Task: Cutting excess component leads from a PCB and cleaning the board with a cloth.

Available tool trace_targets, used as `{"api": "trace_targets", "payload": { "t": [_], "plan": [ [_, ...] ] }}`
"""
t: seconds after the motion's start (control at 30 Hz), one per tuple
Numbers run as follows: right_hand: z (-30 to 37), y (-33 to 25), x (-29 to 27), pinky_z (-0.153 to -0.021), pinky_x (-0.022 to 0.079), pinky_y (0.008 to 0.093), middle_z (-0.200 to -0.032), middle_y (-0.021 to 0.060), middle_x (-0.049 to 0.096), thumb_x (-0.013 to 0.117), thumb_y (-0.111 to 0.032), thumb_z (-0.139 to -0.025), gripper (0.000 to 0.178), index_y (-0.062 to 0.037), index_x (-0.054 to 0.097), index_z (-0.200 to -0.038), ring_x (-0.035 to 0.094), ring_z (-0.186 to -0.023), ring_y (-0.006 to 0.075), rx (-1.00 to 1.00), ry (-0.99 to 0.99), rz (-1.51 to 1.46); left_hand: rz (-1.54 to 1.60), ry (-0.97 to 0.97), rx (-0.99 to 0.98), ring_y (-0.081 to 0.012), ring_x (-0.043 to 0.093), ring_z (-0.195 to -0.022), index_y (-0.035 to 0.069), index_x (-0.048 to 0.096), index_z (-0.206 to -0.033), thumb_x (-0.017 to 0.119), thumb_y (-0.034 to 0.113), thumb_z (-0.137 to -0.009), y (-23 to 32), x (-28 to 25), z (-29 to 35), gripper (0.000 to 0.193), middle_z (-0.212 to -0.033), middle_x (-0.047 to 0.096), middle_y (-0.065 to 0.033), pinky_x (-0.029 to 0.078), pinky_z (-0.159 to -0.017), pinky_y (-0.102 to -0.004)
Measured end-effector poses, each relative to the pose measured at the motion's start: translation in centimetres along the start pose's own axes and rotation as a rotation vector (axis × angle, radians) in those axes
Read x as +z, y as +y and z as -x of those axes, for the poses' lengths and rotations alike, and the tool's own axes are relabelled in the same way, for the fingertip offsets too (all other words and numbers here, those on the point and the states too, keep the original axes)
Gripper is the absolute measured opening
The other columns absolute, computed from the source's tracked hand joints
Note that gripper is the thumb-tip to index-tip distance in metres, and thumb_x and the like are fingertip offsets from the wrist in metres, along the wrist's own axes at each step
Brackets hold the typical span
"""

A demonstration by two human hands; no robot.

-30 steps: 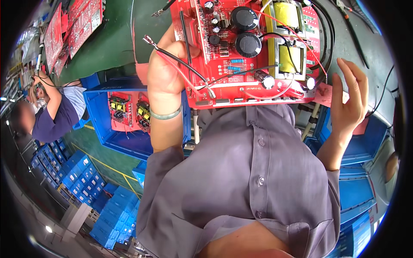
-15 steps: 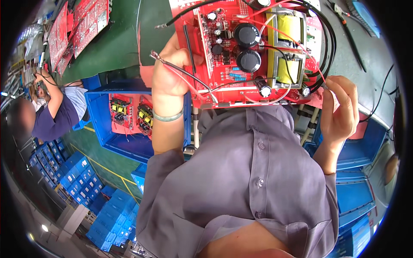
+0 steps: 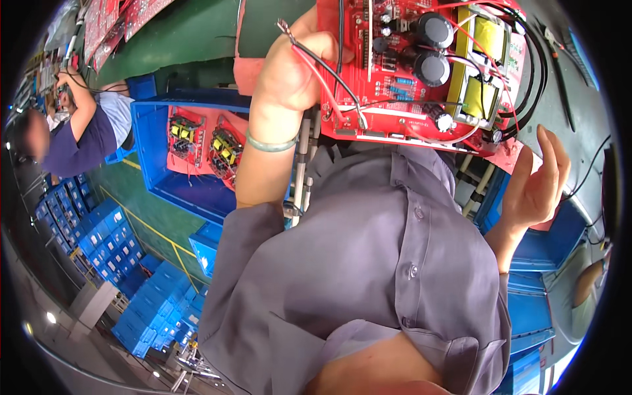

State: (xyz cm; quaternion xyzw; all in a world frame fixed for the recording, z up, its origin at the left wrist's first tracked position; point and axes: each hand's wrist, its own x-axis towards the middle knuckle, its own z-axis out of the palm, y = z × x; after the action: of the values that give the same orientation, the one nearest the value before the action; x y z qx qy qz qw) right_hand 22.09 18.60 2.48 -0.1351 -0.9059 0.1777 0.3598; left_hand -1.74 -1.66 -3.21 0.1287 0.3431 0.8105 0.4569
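The left hand [image 3: 289, 76] grips a red circuit board [image 3: 395, 108] by its left edge, the thumb [image 3: 324, 47] lying against the board's face; the other fingers are mostly hidden behind it, so how tightly they close cannot be told. The board is held in front of the person's chest, at the top of the view, its upper edge cut off. The right hand [image 3: 536, 187] is near the board's lower right corner but apart from it, thumb and fingers spread and loosely curled.

Red and black loose wires [image 3: 320, 66] with bared ends cross in front of the left hand. On the board stand two large black capacitors [image 3: 431, 68] and two yellow-wrapped transformers [image 3: 488, 38]; black cables [image 3: 542, 76] loop past its right side. Beyond them, a long dark tool [image 3: 563, 85] lies on the grey-green worktop [image 3: 536, 125].

At the left, a blue bin [image 3: 155, 155] contains two populated boards [image 3: 226, 153] on pink sheeting. Another blue bin [image 3: 556, 247] sits just below the right hand. More red boards [image 3: 105, 29] show at the upper left, near a co-worker [image 3: 82, 128] in a dark top, with stacked blue boxes [image 3: 148, 309] farther down.
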Motion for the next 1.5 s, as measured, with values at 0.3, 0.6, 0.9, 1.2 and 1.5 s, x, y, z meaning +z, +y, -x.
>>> {"api": "trace_targets", "payload": {
  "t": [0.3,0.6,0.9,1.2,1.5],
  "plan": [
    [0.6,-0.6,-0.4,-0.079,0.047,0.035,-0.103,0.0159,0.058,0.065,0.007,-0.069,0.032,-0.0003,0.064,-0.101,0.057,-0.095,0.0289,-0.013,-0.044,-0.01,0.098,-0.141,-0.026,-0.0228,0.059,-0.099,-0.005,0.041,-0.126,0.043,-0.003,-0.068,0.3,0.0,-0.4,0.058,-0.111,0.058,-0.0157,0.047,-0.086,-0.0313],
    [0.6,-3.7,0.9,-0.094,0.033,0.0558,-0.132,0.0181,0.039,0.082,-0.03,-0.054,0.072,-0.0262,0.054,-0.12,0.039,-0.119,0.0415,-0.267,-0.282,0.121,-0.06,-0.05,-0.004,-0.0188,0.057,-0.104,-0.004,0.034,-0.133,0.063,0.009,-0.069,0.3,3.8,0.3,0.072,-0.119,0.054,-0.013,0.047,-0.087,-0.0282],
    [0.3,-4.5,3.1,-0.097,0.028,0.0596,-0.135,0.0242,0.034,0.063,-0.004,-0.066,0.062,-0.0198,0.051,-0.124,0.035,-0.123,0.0448,-0.259,-0.181,0.142,0.196,-0.34,0.047,-0.019,0.052,-0.11,-0.001,0.028,-0.135,0.052,0.007,-0.073,0.8,6.4,1.0,0.066,-0.122,0.05,-0.0107,0.043,-0.092,-0.0321],
    [-1.4,-1.9,-2.7,-0.086,0.044,0.0327,-0.118,0.0136,0.052,0.059,-0.003,-0.082,0.035,0.0037,0.048,-0.115,0.052,-0.103,0.0178,0.215,0.206,-0.394,-0.151,-0.439,0.135,-0.0287,0.034,-0.128,0.005,0.002,-0.144,0.064,0.039,-0.078,0.6,12.6,-0.3,0.096,-0.14,0.03,-0.0181,0.029,-0.103,-0.0409],
    [-3.5,-3.3,-1.8,-0.079,0.053,0.0346,-0.109,0.0146,0.059,0.05,-0.017,-0.092,0.031,0.0025,0.048,-0.116,0.062,-0.093,0.0211,1.087,0.114,-1.505,-0.077,-0.137,0.237,-0.0196,0.044,-0.119,-0.01,0.028,-0.134,0.06,0.019,-0.085,0.7,7.6,3.2,0.065,-0.128,0.046,-0.0156,0.033,-0.099,-0.0306]
  ]
}}
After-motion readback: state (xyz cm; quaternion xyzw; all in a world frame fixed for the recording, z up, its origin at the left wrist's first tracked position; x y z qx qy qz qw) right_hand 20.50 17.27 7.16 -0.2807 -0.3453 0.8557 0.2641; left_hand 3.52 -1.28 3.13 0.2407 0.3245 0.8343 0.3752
